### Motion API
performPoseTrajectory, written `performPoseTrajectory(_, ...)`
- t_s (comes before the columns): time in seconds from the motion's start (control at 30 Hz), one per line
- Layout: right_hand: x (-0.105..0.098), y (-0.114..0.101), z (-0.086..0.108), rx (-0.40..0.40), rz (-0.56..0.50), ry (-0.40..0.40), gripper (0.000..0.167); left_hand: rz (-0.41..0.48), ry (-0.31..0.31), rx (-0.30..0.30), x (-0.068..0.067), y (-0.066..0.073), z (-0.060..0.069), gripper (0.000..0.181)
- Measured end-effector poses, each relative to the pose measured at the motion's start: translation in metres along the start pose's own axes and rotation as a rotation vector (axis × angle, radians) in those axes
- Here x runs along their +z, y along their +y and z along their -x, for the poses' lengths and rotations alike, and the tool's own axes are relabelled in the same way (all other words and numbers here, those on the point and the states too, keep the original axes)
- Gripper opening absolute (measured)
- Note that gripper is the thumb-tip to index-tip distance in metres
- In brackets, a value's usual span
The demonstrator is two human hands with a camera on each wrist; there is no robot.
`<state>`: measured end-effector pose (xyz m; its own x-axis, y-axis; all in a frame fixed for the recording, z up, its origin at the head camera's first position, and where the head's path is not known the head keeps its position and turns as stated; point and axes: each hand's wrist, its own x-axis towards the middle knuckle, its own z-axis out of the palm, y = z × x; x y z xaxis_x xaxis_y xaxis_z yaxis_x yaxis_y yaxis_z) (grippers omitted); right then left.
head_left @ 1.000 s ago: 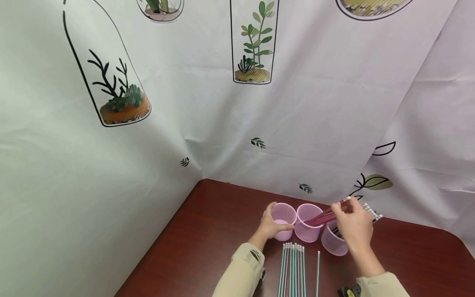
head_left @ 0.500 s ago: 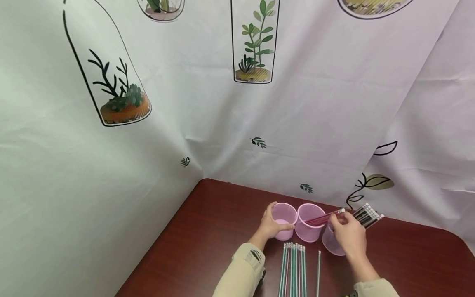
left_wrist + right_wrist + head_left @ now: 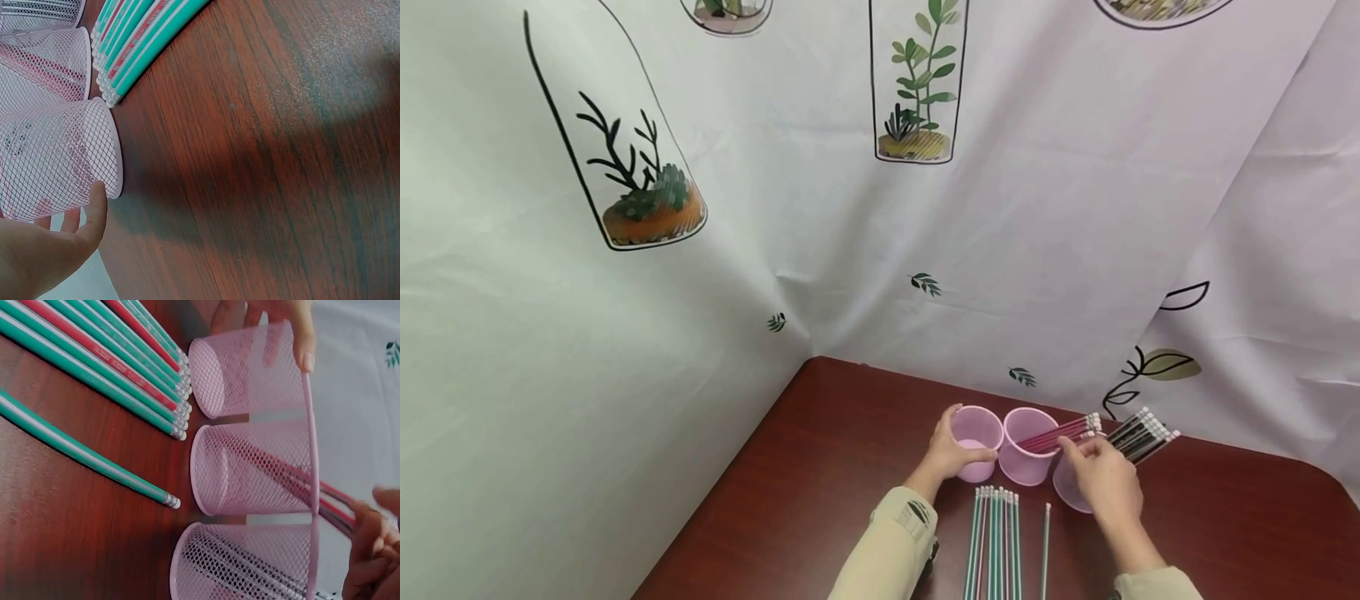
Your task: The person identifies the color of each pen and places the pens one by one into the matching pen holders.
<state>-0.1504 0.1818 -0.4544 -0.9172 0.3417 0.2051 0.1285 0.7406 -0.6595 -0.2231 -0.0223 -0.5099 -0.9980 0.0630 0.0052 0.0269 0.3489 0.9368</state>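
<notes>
Three pink mesh pencil cups stand side by side. My left hand [image 3: 951,450] grips the left cup [image 3: 976,467], thumb on the near side; that cup holds no pencils. In the middle cup [image 3: 1021,471] lean several red pencils [image 3: 1052,435], white erasers up, tilted right over the rim. My right hand [image 3: 1108,483] is beside their eraser ends, thumb and fingers apart in the right wrist view, the thumb blurred. Behind that hand is the right cup [image 3: 1070,487], partly hidden, with black-and-white striped pencils [image 3: 1142,433] slanting out of it.
In front of the cups, a row of teal pencils [image 3: 997,542] with a few red ones lies on the dark red wooden table [image 3: 820,467]. One teal pencil [image 3: 1047,546] lies apart to their right. A printed white cloth [image 3: 850,208] hangs behind.
My right hand has come down and left, lowering the red pencils onto the middle cup's rim, and its pinch on them has loosened. The left hand stays on its cup.
</notes>
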Motion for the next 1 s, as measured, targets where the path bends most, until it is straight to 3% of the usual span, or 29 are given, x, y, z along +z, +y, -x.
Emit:
performPoseTrajectory(0.17,0.025,-0.003,0.022,-0.166,-0.038,-0.225,0.019,-0.005,0.006,0.021,-0.001,0.002,-0.001,0.097)
performPoseTrajectory(0.3,0.052,0.001,0.041,-0.231,0.045,-0.339,0.011,-0.008,0.014,0.031,-0.001,0.001,-0.002,0.096)
performPoseTrajectory(0.53,0.077,0.011,0.055,-0.256,0.203,-0.34,0.016,-0.017,0.008,0.03,0.0,-0.002,-0.001,0.098)
performPoseTrajectory(1.0,0.084,0.013,0.053,-0.225,0.257,-0.342,0.014,-0.01,0.007,0.031,0.001,-0.001,0.0,0.098)
